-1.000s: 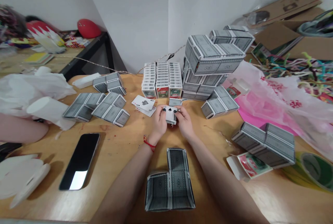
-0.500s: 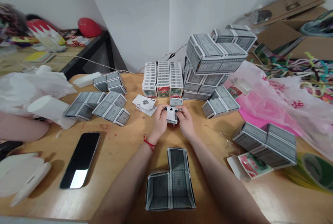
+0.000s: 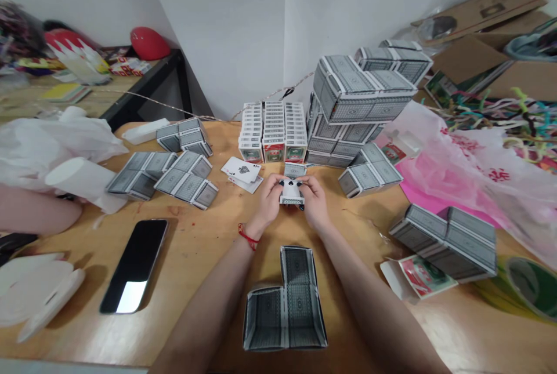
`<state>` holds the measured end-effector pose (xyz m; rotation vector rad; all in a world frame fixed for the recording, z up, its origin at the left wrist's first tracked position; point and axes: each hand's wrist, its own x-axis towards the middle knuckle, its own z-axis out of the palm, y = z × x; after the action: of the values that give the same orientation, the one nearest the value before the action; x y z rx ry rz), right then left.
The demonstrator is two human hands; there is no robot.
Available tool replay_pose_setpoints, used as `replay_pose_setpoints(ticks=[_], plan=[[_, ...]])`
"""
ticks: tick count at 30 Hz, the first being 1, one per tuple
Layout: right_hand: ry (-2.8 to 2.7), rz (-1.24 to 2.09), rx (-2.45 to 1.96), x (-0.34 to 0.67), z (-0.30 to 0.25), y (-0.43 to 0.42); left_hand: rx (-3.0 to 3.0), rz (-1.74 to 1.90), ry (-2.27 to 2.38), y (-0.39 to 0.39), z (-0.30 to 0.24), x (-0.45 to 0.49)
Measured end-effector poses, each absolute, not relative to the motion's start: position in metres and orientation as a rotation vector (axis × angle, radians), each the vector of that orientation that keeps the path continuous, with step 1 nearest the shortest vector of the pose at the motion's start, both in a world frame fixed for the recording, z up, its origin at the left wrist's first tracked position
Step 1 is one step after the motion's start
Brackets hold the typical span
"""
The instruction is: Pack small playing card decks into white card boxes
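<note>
My left hand [image 3: 267, 203] and my right hand [image 3: 314, 204] both grip a small deck of playing cards [image 3: 291, 192] just above the wooden table [image 3: 209, 258]. A spade card faces up on top of the deck. Fingers of both hands curl round its ends. Loose face-up cards [image 3: 242, 172] lie on the table just left of my left hand. An L-shaped block of grey-backed card packs [image 3: 285, 307] rests between my forearms, near the table's front edge.
Rows of boxed decks [image 3: 272, 136] and a tall pile of grey pack blocks [image 3: 357, 101] stand behind my hands. More grey blocks [image 3: 174, 180] lie left, another [image 3: 448, 240] right. A black phone [image 3: 134, 267] lies front left. A pink plastic bag [image 3: 461, 171] spreads right. Another person's arm [image 3: 35, 217] rests far left.
My hands have turned the deck slightly and shifted it a little to the right; the top spade card now lies flatter. Nothing else has moved.
</note>
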<state>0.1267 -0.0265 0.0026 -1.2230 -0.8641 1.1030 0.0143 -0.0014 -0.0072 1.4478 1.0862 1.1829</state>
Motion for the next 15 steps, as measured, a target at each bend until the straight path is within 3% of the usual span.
replay_pose_setpoints(ticks=[15], plan=[[-0.655, 1.48, -1.066, 0.1297, 0.0036, -0.0236, 1.463, 1.155, 1.04, -0.0036, -0.001, 0.0115]])
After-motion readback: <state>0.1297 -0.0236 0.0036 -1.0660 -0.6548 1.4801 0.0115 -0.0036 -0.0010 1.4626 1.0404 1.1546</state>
